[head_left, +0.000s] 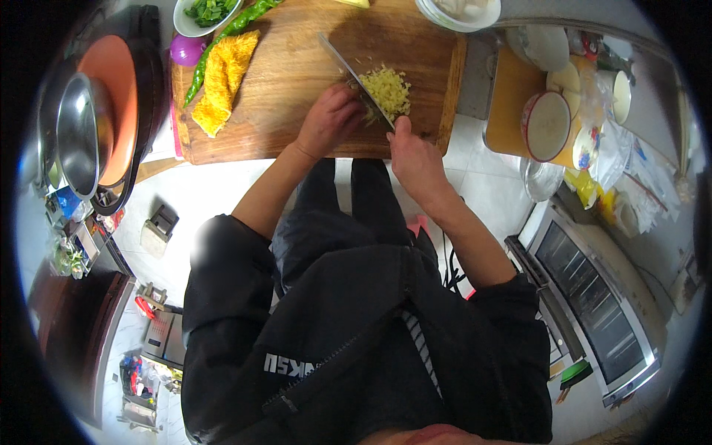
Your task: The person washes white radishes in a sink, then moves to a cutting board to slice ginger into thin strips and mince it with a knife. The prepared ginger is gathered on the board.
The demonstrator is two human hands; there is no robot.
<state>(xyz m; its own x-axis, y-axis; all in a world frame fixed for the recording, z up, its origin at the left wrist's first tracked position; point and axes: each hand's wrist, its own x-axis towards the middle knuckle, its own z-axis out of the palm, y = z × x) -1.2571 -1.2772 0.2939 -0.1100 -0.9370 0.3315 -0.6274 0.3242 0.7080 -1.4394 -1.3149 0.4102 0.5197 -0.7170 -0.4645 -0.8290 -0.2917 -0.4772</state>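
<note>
My right hand [417, 158] grips the handle of a kitchen knife [356, 77], whose blade points away and to the left across the wooden cutting board [300, 72]. Along the blade's right side lies a small heap of finely chopped pale yellow pieces [387, 89], garlic or ginger by the look of it. My left hand [332, 119] is on the blade's left side, fingers curled over the board close to the steel. Some thin pale scraps show around those fingertips. Whether the fingers pinch anything is hidden.
On the board's left lie a yellow cloth [225, 80], a long green pepper [206, 64] and a purple onion [188, 50]. A bowl of chopped greens [207, 11] and a white bowl [467, 19] stand at the back. Farther left is a metal basin [83, 136]; right, a red-rimmed bowl [546, 127].
</note>
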